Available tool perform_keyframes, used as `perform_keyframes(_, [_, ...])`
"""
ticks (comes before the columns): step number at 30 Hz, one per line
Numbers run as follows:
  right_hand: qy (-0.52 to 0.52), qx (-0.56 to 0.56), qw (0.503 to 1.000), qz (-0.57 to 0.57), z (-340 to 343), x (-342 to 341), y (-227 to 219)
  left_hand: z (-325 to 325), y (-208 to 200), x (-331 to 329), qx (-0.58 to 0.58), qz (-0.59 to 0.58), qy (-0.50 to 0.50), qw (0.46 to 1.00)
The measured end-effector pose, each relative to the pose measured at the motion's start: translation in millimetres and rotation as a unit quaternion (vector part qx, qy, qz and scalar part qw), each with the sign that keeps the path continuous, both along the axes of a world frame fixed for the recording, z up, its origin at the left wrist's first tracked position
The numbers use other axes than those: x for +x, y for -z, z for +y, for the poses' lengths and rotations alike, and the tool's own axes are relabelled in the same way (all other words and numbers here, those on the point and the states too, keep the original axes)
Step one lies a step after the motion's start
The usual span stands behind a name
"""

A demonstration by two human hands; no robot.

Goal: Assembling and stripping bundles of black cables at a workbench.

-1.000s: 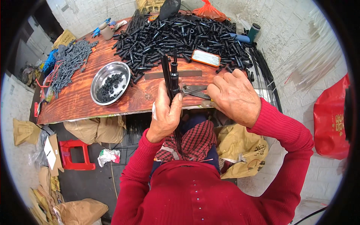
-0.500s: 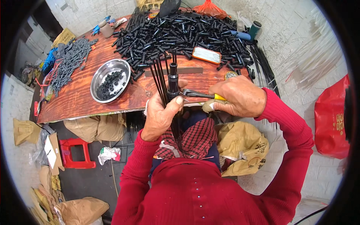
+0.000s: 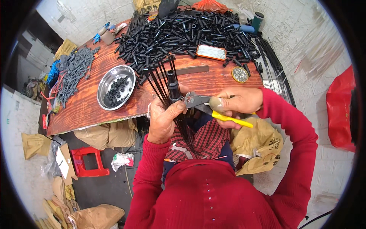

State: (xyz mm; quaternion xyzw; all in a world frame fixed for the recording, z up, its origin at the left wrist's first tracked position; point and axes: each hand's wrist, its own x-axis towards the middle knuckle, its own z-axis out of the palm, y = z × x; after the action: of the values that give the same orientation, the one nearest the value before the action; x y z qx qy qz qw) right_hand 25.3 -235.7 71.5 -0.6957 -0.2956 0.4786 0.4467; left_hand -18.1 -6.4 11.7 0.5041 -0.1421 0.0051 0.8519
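My left hand (image 3: pixel 163 121) is closed around a black tubular part (image 3: pixel 173 87), held upright above my lap at the table's front edge. Several thin black rods (image 3: pixel 158 84) fan up beside the tube, and their lower ends (image 3: pixel 184 133) run down from the same hand. Wrapped around a pair of pliers with yellow handles (image 3: pixel 233 120), my right hand (image 3: pixel 240 100) holds the metal jaws against the tube's right side. Fine wire shows by the jaws, next to my left thumb. A worn covering sits on a right-hand digit.
A steel bowl (image 3: pixel 100 91) of small black pieces stands left of my hands. Behind lies a large heap of black tubes (image 3: pixel 179 36), with an orange-rimmed tray (image 3: pixel 211 52) and a round tin (image 3: pixel 239 74) before it. Grey parts (image 3: pixel 76 72) lie far left; a red stool (image 3: pixel 103 171) stands below.
The pliers have turned, with a yellow handle now pointing down and right and more of the jaws showing. My right hand has shifted slightly lower. The tube tilts a little left.
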Motion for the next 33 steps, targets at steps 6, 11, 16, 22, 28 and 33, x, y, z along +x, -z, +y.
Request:
perform_keyframes(6, [-0.062,0.109,0.958,0.258,-7,-1,39,1,4,9,0.044,-0.038,0.035,0.998])
perform_keyframes(11, [0.092,-0.012,0.992,0.084,-19,-11,-5,0,10,10,0.077,-0.048,0.016,0.996])
perform_keyframes(16, [0.163,-0.130,0.902,-0.379,-18,-39,-30,-5,9,11,0.013,-0.027,-0.028,0.999])
perform_keyframes(22, [0.192,-0.113,0.972,-0.074,-17,-34,-42,-1,7,10,0.001,0.000,-0.009,1.000])
perform_keyframes(28, [0.151,-0.001,0.982,0.113,-29,-17,-7,3,17,15,-0.003,-0.024,0.012,1.000])
perform_keyframes(33, [0.151,-0.075,0.875,-0.453,-18,-31,-22,4,16,17,-0.007,-0.025,-0.009,1.000])
